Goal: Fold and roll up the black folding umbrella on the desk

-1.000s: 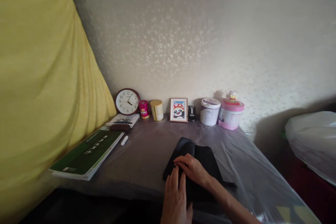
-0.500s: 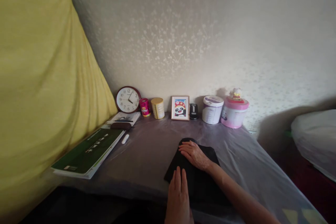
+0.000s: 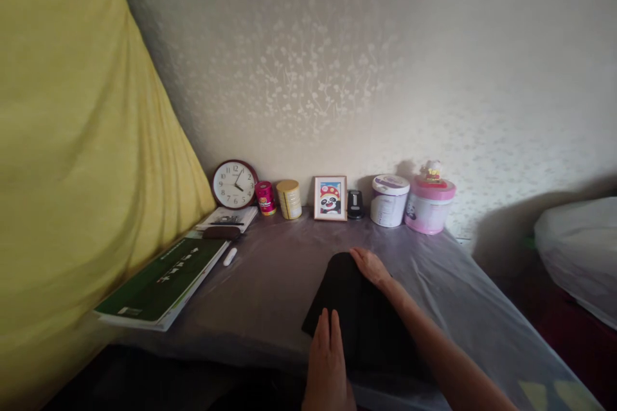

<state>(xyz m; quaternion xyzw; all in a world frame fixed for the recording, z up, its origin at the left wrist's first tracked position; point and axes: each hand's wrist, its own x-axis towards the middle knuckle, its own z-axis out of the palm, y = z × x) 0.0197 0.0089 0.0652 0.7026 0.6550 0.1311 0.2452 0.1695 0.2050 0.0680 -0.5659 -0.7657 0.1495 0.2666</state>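
A black folded cloth (image 3: 337,289), which looks like a garment, lies on the table near its front edge. My right hand (image 3: 370,266) is at the cloth's far right edge, its fingers closed over the fabric there and partly hidden by it. My left hand (image 3: 328,356) rests at the near left side of the cloth. Its fingers are stretched out straight and point away from me, with nothing held in them.
A grey cover (image 3: 270,282) drapes the table. A green book (image 3: 164,279) and a white pen-like object (image 3: 230,257) lie left. Along the wall stand a clock (image 3: 234,184), cans, a panda picture frame (image 3: 330,198) and two tubs. A yellow curtain (image 3: 87,141) hangs left.
My right hand has slid from lying flat across the cloth to its far right edge, where it holds the fabric. The right side of the cloth has shifted. My left hand has barely moved.
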